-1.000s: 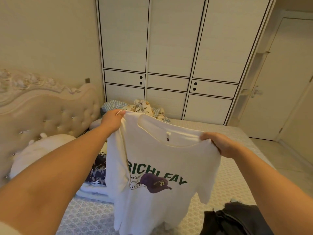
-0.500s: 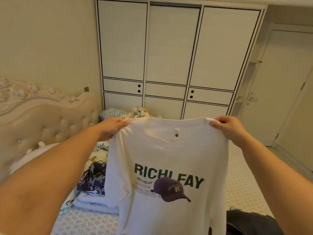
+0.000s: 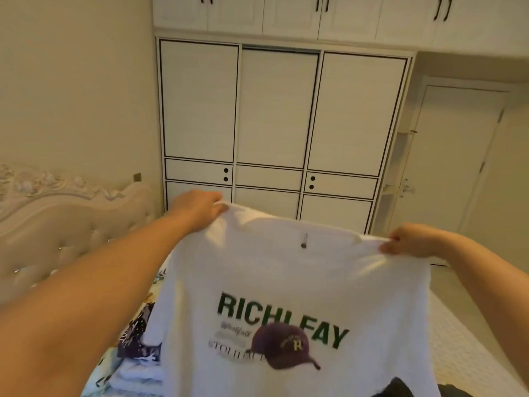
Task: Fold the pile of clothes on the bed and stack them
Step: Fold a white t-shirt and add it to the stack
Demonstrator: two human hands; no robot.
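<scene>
A white T-shirt [image 3: 286, 279] with green lettering and a purple cap print hangs spread out in front of me, print facing me. My left hand [image 3: 197, 206] grips its left shoulder and my right hand [image 3: 409, 244] pinches its right shoulder, both raised above the bed. Folded clothes [image 3: 134, 353], dark patterned on top of white, lie stacked at the lower left, partly hidden by the shirt. A dark garment [image 3: 400, 389] shows at the bottom edge under the shirt's hem.
The bed [image 3: 472, 339] with a pale patterned cover stretches to the right. A tufted headboard [image 3: 57, 224] stands at the left. White wardrobe doors [image 3: 274, 124] fill the far wall, and a door [image 3: 458, 156] is at the right.
Both hands have lifted the T-shirt higher and spread it wider; the view has tilted up, so the bedding pile at the far end is now hidden behind the shirt.
</scene>
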